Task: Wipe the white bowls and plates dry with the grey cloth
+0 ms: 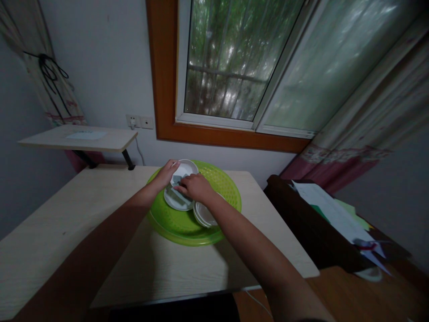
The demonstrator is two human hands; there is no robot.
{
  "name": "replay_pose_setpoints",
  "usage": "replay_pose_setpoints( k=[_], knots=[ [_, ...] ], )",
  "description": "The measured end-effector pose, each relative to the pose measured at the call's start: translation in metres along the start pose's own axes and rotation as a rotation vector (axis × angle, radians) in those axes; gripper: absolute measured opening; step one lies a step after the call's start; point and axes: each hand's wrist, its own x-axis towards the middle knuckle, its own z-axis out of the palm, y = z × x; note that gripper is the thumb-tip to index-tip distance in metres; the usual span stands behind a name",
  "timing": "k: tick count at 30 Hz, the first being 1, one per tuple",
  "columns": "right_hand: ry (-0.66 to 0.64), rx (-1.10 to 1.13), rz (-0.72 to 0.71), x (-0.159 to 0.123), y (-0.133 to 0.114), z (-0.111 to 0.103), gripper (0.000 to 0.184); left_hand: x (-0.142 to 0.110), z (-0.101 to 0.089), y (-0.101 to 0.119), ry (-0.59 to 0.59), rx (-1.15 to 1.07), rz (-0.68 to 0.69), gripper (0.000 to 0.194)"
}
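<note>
My left hand (166,173) grips the left edge of a white dish (188,167), which is tilted up over a green plastic basket (187,238). With its fingers closed, my right hand (196,185) presses a pale grey-blue cloth (177,179) against the dish. The cloth is partly hidden under those fingers and hangs down over a second white plate (179,205) lying in the basket. Close by my right wrist, a small stack of white bowls (203,216) sits at the basket's front right, partly covered by my forearm.
The basket stands on a light wooden table (187,273). A small raised shelf (80,138) with a paper on it is at the back left. Behind are the wall and window (231,58). Right of the table, papers (335,214) lie on a dark brown piece of furniture.
</note>
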Motion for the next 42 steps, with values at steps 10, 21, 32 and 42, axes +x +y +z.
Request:
replay_pose_setpoints(
  k=[10, 21, 32, 42],
  knots=[
    [0.087, -0.04, -0.13, -0.002, 0.006, 0.005, 0.027, -0.002, 0.0, -0.002, 0.093, -0.099, -0.038, 0.038],
    [0.149, -0.117, -0.084, -0.003, 0.014, 0.005, 0.024, -0.006, -0.002, 0.013, 0.088, -0.401, -0.187, 0.035],
    [0.124, -0.089, -0.068, -0.004, 0.011, 0.0, 0.028, 0.003, -0.008, -0.003, 0.196, 0.074, -0.096, 0.024],
    [0.071, 0.34, -0.207, -0.006, 0.005, 0.006, 0.059, -0.004, -0.011, 0.011, 0.223, 0.377, -0.011, 0.03]
  ],
)
